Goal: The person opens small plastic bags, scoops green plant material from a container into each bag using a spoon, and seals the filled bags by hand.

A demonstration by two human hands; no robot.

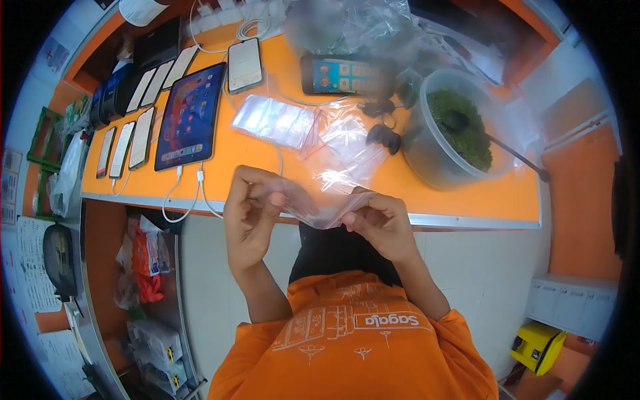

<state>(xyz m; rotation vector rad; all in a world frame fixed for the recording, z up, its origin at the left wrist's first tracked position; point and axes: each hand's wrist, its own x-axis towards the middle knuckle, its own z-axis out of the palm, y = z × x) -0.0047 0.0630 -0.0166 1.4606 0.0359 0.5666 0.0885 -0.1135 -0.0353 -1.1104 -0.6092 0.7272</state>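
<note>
A small clear plastic bag [320, 212] is stretched between my two hands at the front edge of the orange table [250, 157]. My left hand [253, 217] pinches its left side, and my right hand [381, 223] pinches its right side. Just beyond the bag lie a stack of flat clear bags [279, 121] and some loose shiny plastic [350, 143]. To the right stands a clear round tub [427, 150] of green shredded material [467, 127], with a long dark handle [517, 157] sticking out over its rim.
A tablet [190, 117], several phones [140, 139] and white cables [200, 175] occupy the table's left side. A phone [245, 65] and a lit handheld screen [343, 77] lie farther back. Dark keys [383, 137] rest beside the tub. Plastic bags [353, 27] are piled at the back.
</note>
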